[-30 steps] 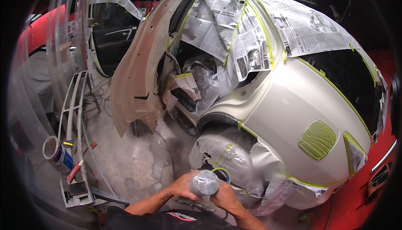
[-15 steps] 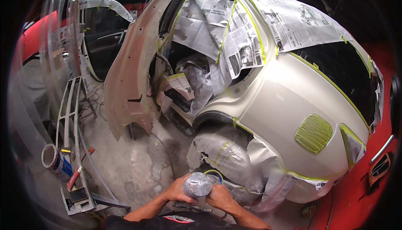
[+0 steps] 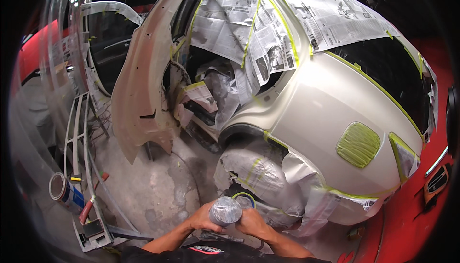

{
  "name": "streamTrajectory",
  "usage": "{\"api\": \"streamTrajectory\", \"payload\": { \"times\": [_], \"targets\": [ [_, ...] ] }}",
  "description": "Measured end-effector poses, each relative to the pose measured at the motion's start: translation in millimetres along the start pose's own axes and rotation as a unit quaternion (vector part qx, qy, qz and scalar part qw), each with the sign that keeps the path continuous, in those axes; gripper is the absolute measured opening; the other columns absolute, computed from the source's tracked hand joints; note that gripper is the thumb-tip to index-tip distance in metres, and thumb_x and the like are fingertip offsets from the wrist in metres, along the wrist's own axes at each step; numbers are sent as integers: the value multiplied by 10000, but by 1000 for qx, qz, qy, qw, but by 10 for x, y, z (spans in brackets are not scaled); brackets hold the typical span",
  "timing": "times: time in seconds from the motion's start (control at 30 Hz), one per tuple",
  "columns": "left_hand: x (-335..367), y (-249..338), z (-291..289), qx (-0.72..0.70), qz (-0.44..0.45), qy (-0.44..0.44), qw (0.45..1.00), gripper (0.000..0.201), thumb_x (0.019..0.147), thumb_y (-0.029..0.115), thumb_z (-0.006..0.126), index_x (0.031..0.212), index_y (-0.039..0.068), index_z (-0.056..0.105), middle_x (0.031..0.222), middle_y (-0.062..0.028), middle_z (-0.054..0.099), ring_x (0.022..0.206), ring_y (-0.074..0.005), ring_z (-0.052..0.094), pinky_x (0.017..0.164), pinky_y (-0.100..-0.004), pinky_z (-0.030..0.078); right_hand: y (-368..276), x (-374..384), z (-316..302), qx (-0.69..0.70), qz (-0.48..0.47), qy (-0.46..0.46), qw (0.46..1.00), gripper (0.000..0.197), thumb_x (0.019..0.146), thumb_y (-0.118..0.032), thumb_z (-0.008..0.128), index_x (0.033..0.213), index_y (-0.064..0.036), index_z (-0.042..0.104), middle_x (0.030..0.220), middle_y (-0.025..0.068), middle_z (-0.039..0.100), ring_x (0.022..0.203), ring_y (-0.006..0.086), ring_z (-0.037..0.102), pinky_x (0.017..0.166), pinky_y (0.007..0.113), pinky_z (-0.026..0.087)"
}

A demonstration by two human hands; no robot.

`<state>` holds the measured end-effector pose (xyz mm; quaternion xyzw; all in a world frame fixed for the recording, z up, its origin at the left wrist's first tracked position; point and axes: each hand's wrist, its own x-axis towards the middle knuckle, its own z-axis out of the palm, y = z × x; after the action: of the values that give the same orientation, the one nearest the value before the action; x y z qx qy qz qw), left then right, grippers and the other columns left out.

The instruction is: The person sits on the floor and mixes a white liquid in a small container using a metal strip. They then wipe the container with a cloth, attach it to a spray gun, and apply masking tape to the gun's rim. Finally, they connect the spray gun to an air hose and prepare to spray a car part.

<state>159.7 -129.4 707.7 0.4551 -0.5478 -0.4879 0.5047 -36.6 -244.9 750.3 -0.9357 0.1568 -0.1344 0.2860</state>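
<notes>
Close in front of my body, both hands are around a spray gun, whose round grey cup (image 3: 225, 210) faces up with a smeared, whitish top. My left hand (image 3: 203, 219) is wrapped about the cup's left side. On its right side, my right hand (image 3: 251, 223) is closed at the gun, its fingers partly hidden. Metal parts of the gun show below the cup. A yellow-green ring with some blue (image 3: 245, 199) sits just behind the right hand. Beyond stands a pale beige car body (image 3: 321, 105), its wheel (image 3: 263, 172) wrapped in masking sheet.
Newspaper (image 3: 225, 23) and yellow-green tape cover the car's windows and roof. An open door (image 3: 139, 81) juts toward the left. A metal stand (image 3: 88, 167) at left holds an open paint can (image 3: 64, 191) and a red-handled tool (image 3: 86, 210). A hose (image 3: 194, 177) crosses the floor.
The view has shifted slightly, so the car and its door appear a little farther left. Both hands keep their hold on the spray gun, almost unmoved in the picture.
</notes>
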Motion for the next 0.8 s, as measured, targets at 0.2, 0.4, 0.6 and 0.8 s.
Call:
{"api": "streamTrajectory", "payload": {
  "times": [0.2,0.4,0.6,0.8],
  "targets": [
    [58,-100,188,-11,-3,37,999,909,556,174,946,1354,5,543,1237,-68,637,1152,-167,583,1037,-332,436,212,37,9,-30,-19,202,979,371,782,-60,663,1145,13,640,1051,253,670,997,423,647,833,478,515],
    [198,196,87,87,105,15,991,921,446,217,941,1285,4,625,1601,-268,274,1528,-307,213,1177,-388,289,270,226,-391,305,149,185,922,305,858,-159,719,1093,35,717,993,104,716,927,169,647,829,289,496],
    [217,327,206,144,79,7,986,882,495,242,909,1280,-2,590,1459,-256,483,1440,-337,390,1132,-400,371,79,300,-491,424,143,86,890,279,881,-171,762,1061,42,737,865,38,724,787,78,618,714,248,500],
    [99,295,371,203,61,32,977,894,480,264,918,1280,33,593,1316,-193,583,1234,-345,577,1075,-413,443,119,247,-385,377,166,115,904,346,856,-158,791,1131,37,712,825,48,722,743,76,623,698,246,510]
  ]
}}
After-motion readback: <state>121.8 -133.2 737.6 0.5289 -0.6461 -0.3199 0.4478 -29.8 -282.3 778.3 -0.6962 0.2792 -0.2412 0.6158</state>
